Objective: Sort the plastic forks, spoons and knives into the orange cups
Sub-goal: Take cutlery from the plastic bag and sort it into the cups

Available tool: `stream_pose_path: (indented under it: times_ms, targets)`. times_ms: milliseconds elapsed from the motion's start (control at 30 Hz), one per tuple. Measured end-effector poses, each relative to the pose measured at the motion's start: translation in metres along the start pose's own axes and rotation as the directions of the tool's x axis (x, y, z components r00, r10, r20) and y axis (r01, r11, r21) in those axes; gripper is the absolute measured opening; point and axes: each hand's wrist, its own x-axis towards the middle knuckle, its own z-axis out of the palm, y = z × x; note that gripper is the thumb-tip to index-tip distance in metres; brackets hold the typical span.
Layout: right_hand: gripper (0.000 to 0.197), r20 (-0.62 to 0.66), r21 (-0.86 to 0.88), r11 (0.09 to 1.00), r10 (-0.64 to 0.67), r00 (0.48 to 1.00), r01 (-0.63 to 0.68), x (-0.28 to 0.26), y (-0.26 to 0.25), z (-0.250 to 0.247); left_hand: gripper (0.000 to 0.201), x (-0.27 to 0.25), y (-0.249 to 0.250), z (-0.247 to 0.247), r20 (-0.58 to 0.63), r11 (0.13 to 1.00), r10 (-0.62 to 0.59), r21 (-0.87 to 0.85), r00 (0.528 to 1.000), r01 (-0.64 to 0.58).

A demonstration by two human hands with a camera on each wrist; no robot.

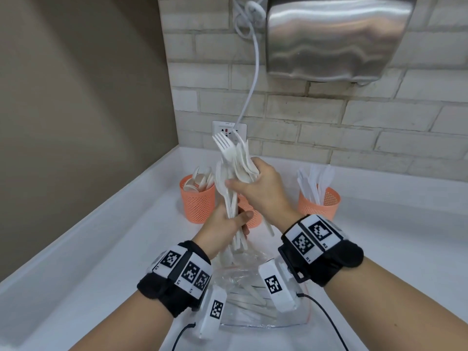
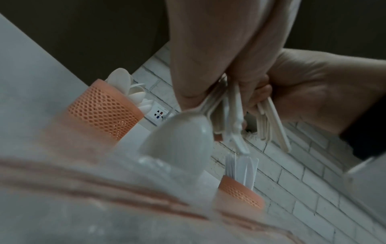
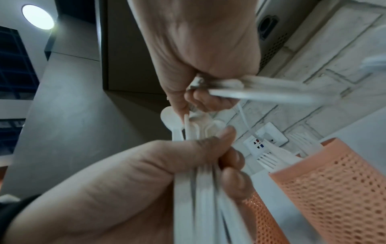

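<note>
A bundle of white plastic forks stands upright above the counter, held in both hands. My left hand grips the handles low down. Higher up, my right hand wraps around the bundle just under the tines. Three orange mesh cups stand behind: the left cup holds spoons, the right cup holds knives, and the middle cup is mostly hidden by my hands. In the right wrist view, fork tines stick out of an orange cup. The left wrist view shows the fork handles in my grip.
A clear plastic bag with more white cutlery lies on the white counter under my wrists. Behind the cups are a brick wall, a wall socket with a white cable, and a steel hand dryer above.
</note>
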Motion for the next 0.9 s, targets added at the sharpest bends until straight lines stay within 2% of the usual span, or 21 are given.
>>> stream_pose_path:
  times_ms: [67, 100, 133, 233, 333, 400, 467, 533, 633, 733, 900]
  targets:
    - [0.009, -0.022, -0.020, 0.999, 0.032, 0.999, -0.032, 0.003, 0.004, -0.003, 0.008, 0.000, -0.001, -0.002, 0.022, 1.000, 0.003, -0.013, 1.000, -0.003]
    - [0.011, -0.030, -0.022, 0.998, 0.057, 0.998, -0.057, 0.003, 0.007, -0.005, 0.004, -0.001, -0.002, -0.003, 0.028, 1.000, 0.006, -0.031, 1.000, -0.005]
    - [0.016, -0.033, -0.026, 0.997, 0.077, 0.996, -0.078, 0.004, 0.010, -0.006, 0.010, -0.001, -0.003, -0.004, 0.035, 0.999, 0.001, -0.051, 0.999, 0.001]
    - [0.014, -0.043, -0.012, 0.994, 0.107, 0.993, -0.108, 0.005, 0.014, -0.010, 0.010, -0.002, -0.003, -0.005, 0.060, 0.996, -0.006, -0.091, 0.998, 0.012]
    - [0.009, -0.120, 0.091, 0.996, 0.035, 0.992, -0.024, 0.005, 0.006, -0.014, 0.008, 0.000, 0.000, -0.004, 0.075, 0.995, 0.005, -0.101, 0.997, 0.003]
    - [0.006, -0.103, 0.113, 0.990, -0.074, 0.992, 0.085, 0.005, -0.005, -0.015, 0.013, 0.002, 0.002, -0.003, 0.075, 0.993, -0.004, -0.119, 0.997, 0.013]
    - [0.013, -0.057, 0.046, 0.991, -0.125, 0.991, 0.128, 0.006, -0.011, -0.011, 0.018, 0.004, 0.003, -0.001, 0.077, 0.995, -0.011, -0.100, 0.997, 0.019]
    - [0.017, -0.041, -0.014, 0.997, -0.077, 0.996, 0.077, 0.011, -0.010, -0.010, 0.020, 0.006, 0.004, 0.000, 0.086, 0.997, -0.006, -0.079, 0.996, 0.013]
    - [0.010, -0.009, 0.045, 0.999, -0.004, 1.000, 0.004, 0.016, -0.009, -0.013, 0.017, 0.007, 0.004, -0.003, 0.118, 0.999, 0.008, -0.031, 0.993, -0.005]
    - [0.018, 0.024, 0.092, 0.995, 0.044, 0.999, -0.046, 0.019, -0.014, -0.022, 0.017, 0.007, 0.003, -0.006, 0.155, 1.000, 0.005, 0.027, 0.988, -0.009]
    - [0.019, -0.046, 0.353, 0.921, 0.194, 0.980, -0.165, 0.033, -0.026, -0.047, 0.030, 0.009, 0.003, -0.008, 0.229, 0.997, -0.054, 0.074, 0.972, 0.038]
